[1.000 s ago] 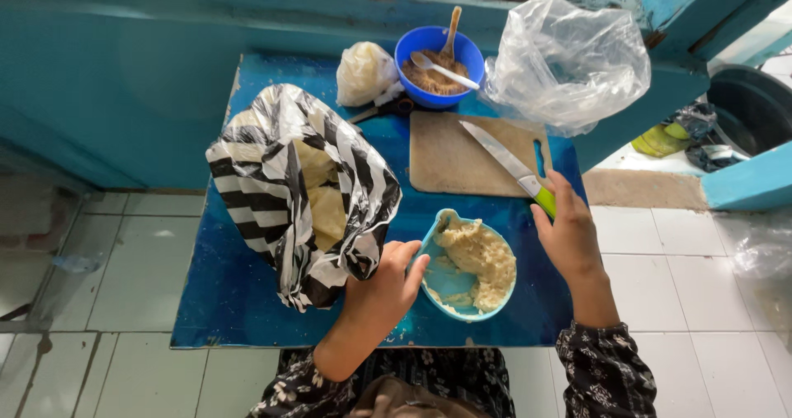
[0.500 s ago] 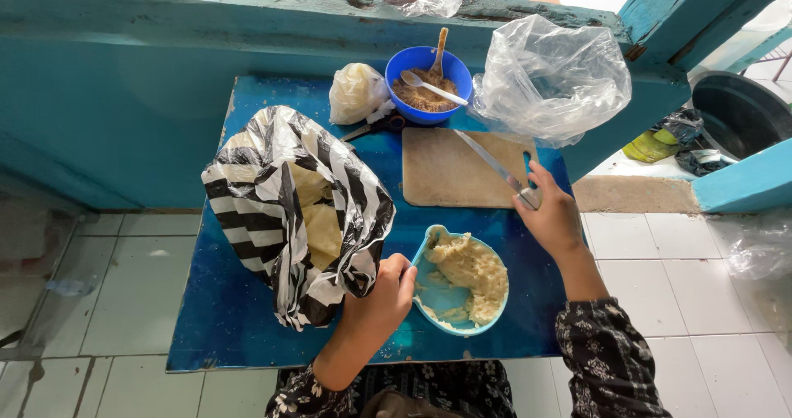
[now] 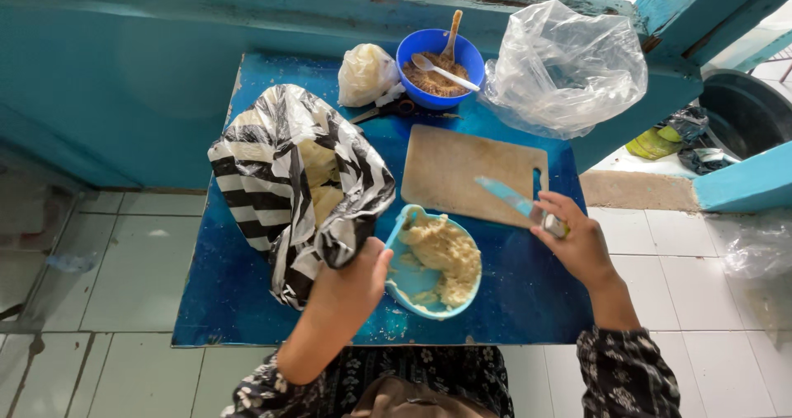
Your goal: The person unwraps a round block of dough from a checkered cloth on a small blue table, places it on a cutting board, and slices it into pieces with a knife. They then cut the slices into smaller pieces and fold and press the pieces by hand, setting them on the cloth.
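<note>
Two bowls (image 3: 435, 263) (image 3: 440, 69), three plastic bags (image 3: 297, 179) (image 3: 365, 73) (image 3: 565, 71), one cutting board (image 3: 462, 170), one knife (image 3: 516, 201), perhaps two spoons (image 3: 444, 71).

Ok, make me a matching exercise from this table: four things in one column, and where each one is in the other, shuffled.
Things:
1. knife
2. cutting board
3. dark blue bowl
4. striped plastic bag

Places:
A. far edge of the table, two spoons in it
B. left side of the table, pale lumps inside
C. in the right hand
D. middle of the table, bare

Pairs: 1-C, 2-D, 3-A, 4-B
</note>
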### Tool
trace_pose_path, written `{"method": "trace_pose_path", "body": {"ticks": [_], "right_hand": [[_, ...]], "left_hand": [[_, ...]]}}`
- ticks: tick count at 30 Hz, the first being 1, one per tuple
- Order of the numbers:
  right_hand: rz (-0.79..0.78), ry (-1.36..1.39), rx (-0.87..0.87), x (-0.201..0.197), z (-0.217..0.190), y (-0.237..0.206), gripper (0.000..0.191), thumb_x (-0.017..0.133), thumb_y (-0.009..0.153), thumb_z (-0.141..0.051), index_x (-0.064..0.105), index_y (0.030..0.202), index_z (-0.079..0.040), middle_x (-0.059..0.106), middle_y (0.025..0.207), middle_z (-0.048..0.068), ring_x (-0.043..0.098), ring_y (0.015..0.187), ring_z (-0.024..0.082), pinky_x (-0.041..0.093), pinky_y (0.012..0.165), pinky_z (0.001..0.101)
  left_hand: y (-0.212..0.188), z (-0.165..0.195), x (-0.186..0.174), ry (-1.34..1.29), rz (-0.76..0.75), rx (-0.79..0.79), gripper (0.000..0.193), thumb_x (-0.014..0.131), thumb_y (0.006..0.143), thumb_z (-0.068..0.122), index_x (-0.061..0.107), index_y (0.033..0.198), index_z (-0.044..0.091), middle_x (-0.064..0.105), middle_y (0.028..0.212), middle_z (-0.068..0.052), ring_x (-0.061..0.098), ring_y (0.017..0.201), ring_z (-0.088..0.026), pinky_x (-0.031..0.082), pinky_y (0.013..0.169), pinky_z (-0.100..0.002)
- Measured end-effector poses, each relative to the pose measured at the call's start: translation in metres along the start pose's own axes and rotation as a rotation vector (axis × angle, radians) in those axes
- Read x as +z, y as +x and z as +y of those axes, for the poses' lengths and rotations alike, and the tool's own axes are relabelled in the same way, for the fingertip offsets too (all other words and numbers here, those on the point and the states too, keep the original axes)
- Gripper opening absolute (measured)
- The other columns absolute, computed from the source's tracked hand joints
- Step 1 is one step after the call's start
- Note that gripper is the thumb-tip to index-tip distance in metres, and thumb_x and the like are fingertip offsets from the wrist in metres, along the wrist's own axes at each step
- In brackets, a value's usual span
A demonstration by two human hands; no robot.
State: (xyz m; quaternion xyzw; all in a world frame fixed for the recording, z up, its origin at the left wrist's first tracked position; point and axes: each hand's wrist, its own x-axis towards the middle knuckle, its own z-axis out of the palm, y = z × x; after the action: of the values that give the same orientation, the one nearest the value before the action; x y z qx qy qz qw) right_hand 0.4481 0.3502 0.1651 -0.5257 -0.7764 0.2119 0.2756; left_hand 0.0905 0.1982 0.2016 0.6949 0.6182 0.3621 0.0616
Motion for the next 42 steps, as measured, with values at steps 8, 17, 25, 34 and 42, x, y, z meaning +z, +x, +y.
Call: {"method": "trace_pose_path", "body": {"ticks": [8, 17, 25, 34, 42], "right_hand": [[-0.051, -0.035, -0.069, -0.015, 0.005, -0.083, 0.051, 0.084, 0.074, -0.009, 0.071, 0.123, -0.013, 0.069, 0.127, 0.006, 0.076, 0.103, 0.023, 0.062, 0.084, 0.0334], [-0.078, 0.063, -0.085, 0.011, -0.028, -0.134, 0.065, 0.083, 0.066, -0.002, 0.06, 0.126, -0.009, 0.073, 0.125, 0.01, 0.073, 0.113, 0.027, 0.06, 0.084, 0.0338], [-0.069, 0.03, 0.067, 0.006, -0.052, -0.134, 0.064, 0.084, 0.067, -0.003, 0.062, 0.127, -0.009, 0.076, 0.121, 0.008, 0.077, 0.091, 0.024, 0.063, 0.075, 0.0338], [0.159, 0.14, 0.144, -0.026, -0.031, -0.138, 0.053, 0.08, 0.079, -0.006, 0.062, 0.129, -0.006, 0.073, 0.106, 0.009, 0.069, 0.091, 0.011, 0.059, 0.073, 0.0272], [0.323, 0.143, 0.357, -0.022, 0.001, -0.042, 0.027, 0.072, 0.1, -0.009, 0.072, 0.126, 0.0, 0.068, 0.084, 0.007, 0.059, 0.065, 0.01, 0.047, 0.057, 0.0262]], "left_hand": [[0.036, -0.01, -0.045, -0.111, -0.11, -0.158, 0.019, 0.067, 0.093, 0.018, 0.068, 0.083, 0.001, 0.069, 0.075, -0.022, 0.067, 0.071, -0.042, 0.052, 0.062, -0.049], [0.139, -0.008, 0.055, -0.11, -0.139, 0.061, 0.024, 0.069, 0.091, 0.016, 0.066, 0.077, -0.003, 0.067, 0.08, -0.025, 0.067, 0.078, -0.045, 0.054, 0.069, -0.051], [0.188, -0.001, 0.159, -0.16, -0.159, -0.038, 0.018, 0.062, 0.092, 0.012, 0.068, 0.082, -0.001, 0.069, 0.093, -0.027, 0.066, 0.092, -0.047, 0.054, 0.079, -0.053], [0.083, 0.009, 0.003, 0.239, 0.124, 0.318, 0.046, 0.068, 0.09, 0.021, 0.062, 0.133, 0.003, 0.056, 0.142, -0.019, 0.047, 0.137, -0.038, 0.037, 0.112, -0.05], [-0.038, 0.039, 0.015, -0.214, -0.163, 0.022, 0.05, 0.075, 0.099, 0.024, 0.056, 0.143, 0.01, 0.055, 0.145, -0.012, 0.054, 0.134, -0.032, 0.043, 0.113, -0.045]]}}
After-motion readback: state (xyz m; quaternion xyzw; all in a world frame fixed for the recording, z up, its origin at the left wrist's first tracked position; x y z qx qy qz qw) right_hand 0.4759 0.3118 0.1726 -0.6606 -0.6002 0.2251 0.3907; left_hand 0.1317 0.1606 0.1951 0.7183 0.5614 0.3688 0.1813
